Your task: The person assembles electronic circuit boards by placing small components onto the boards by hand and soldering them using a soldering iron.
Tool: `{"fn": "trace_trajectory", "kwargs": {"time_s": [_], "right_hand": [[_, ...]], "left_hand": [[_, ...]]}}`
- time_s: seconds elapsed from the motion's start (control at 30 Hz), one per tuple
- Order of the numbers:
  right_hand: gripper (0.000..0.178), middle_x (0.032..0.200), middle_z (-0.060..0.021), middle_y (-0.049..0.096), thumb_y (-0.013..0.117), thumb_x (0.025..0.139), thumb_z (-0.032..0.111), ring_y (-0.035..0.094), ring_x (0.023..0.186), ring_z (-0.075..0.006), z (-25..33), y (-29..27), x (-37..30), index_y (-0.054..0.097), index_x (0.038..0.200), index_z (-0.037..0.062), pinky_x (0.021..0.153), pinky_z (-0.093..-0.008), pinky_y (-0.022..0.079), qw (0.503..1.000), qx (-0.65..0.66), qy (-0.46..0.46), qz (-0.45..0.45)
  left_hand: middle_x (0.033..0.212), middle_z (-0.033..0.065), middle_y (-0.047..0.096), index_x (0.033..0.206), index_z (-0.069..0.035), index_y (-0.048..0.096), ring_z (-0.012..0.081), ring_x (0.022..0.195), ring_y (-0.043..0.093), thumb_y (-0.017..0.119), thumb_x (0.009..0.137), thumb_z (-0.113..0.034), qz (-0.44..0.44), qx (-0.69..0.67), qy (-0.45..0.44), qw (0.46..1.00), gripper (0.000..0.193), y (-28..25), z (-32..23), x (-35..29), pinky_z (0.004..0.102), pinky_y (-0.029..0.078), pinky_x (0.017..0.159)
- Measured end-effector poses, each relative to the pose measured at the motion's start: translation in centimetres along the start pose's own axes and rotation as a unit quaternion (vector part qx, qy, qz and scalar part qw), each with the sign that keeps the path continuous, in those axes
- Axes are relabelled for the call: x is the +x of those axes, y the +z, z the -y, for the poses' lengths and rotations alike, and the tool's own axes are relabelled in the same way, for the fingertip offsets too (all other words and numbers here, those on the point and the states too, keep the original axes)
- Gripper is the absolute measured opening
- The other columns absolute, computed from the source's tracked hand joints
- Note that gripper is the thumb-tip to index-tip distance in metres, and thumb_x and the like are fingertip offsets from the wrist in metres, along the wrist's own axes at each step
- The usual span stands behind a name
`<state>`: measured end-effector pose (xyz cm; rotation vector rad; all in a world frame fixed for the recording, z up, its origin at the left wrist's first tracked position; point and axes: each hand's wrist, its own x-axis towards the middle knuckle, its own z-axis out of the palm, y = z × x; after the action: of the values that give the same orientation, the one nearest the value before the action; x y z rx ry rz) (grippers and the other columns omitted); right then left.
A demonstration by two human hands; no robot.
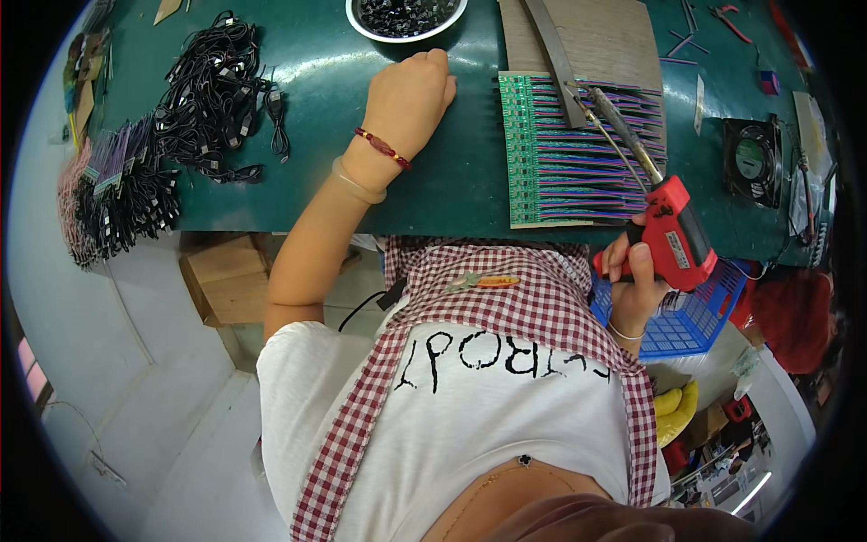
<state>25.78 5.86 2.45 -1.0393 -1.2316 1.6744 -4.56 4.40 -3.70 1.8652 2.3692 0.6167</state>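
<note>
My right hand (635,280) grips a red and black soldering gun (673,237) at the table's front edge. Its metal barrel and thin feed tube slant up and left, with the tip over the wires near a flat metal bar (553,61). Under it, a column of small green circuit boards (519,149) with red, blue and black wires (601,172) lies on a brown board (610,41). My left hand (411,101) rests on the green table with its fingers curled in, just below a white-rimmed bowl (406,38) of small dark parts. Whatever those fingers may hold is hidden.
Black cables (212,99) are heaped at the left, beside a bundle of wired pieces (122,194) at the table edge. A black fan (752,163) and red-handled pliers (731,23) lie at the right. A blue plastic basket (686,325) stands below the table edge.
</note>
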Motion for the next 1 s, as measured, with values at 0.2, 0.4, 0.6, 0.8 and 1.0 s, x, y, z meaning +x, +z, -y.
{"fn": "trace_trajectory", "kwargs": {"time_s": [0.2, 0.4, 0.6, 0.8, 1.0], "right_hand": [[0.036, 0.064, -0.0084, 0.05, 0.055, 0.084, 0.009, 0.043, 0.049, -0.0119, 0.6, 1.6, 0.8, 0.042, 0.115, -0.0038, 0.048, -0.0264, 0.04, 0.995, 0.095, -0.007, 0.035], [0.042, 0.092, -0.01, 0.057, 0.063, 0.078, -0.001, 0.058, 0.078, -0.0167, 0.4, 5.1, 1.8, 0.044, 0.116, -0.0006, 0.07, -0.0311, 0.048, 0.995, -0.061, -0.024, 0.07], [0.036, 0.095, -0.0075, 0.056, 0.059, 0.081, -0.004, 0.057, 0.082, -0.0131, 1.0, 6.0, 1.1, 0.046, 0.114, -0.001, 0.072, -0.0257, 0.048, 0.996, -0.032, 0.018, 0.079], [0.019, 0.086, -0.0032, 0.057, 0.06, 0.08, -0.003, 0.055, 0.076, -0.0092, 1.0, 5.9, 1.1, 0.053, 0.098, 0.0, 0.066, -0.0227, 0.045, 0.979, -0.176, -0.015, 0.105], [0.014, 0.082, -0.0027, 0.057, 0.061, 0.081, 0.0, 0.055, 0.073, -0.0094, 0.0, 5.4, 1.3, 0.055, 0.093, 0.0006, 0.065, -0.0241, 0.045, 0.957, -0.262, -0.02, 0.119]], "left_hand": [[0.07, 0.0089, 0.059, 0.085, 0.0, 0.054, 0.0146, 0.053, 0.056, 0.054, 0.081, -0.004, 0.074, -0.381, -0.125, 0.913, 0.006, -2.3, -2.1, -1.0, 0.0257, 0.044, 0.047], [0.078, 0.0112, 0.062, 0.097, 0.007, 0.056, 0.0128, 0.062, 0.061, 0.048, 0.09, -0.001, 0.183, -0.71, -0.168, 0.659, 0.013, -4.7, -9.4, -4.5, 0.0224, 0.051, 0.054], [0.078, 0.0116, 0.063, 0.093, 0.006, 0.055, 0.0142, 0.063, 0.063, 0.049, 0.089, -0.001, 0.176, -0.706, -0.156, 0.668, 0.01, -5.2, -10.9, -5.8, 0.0224, 0.051, 0.055], [0.075, 0.0105, 0.064, 0.09, 0.006, 0.056, 0.012, 0.062, 0.063, 0.055, 0.083, -0.001, 0.114, -0.574, -0.111, 0.803, 0.01, -5.0, -10.7, -6.1, 0.0215, 0.05, 0.054], [0.068, 0.0094, 0.063, 0.082, 0.006, 0.057, 0.011, 0.058, 0.062, 0.055, 0.082, -0.002, 0.231, -0.489, -0.056, 0.839, 0.007, -5.7, -8.7, -4.8, 0.0217, 0.049, 0.051]]}}
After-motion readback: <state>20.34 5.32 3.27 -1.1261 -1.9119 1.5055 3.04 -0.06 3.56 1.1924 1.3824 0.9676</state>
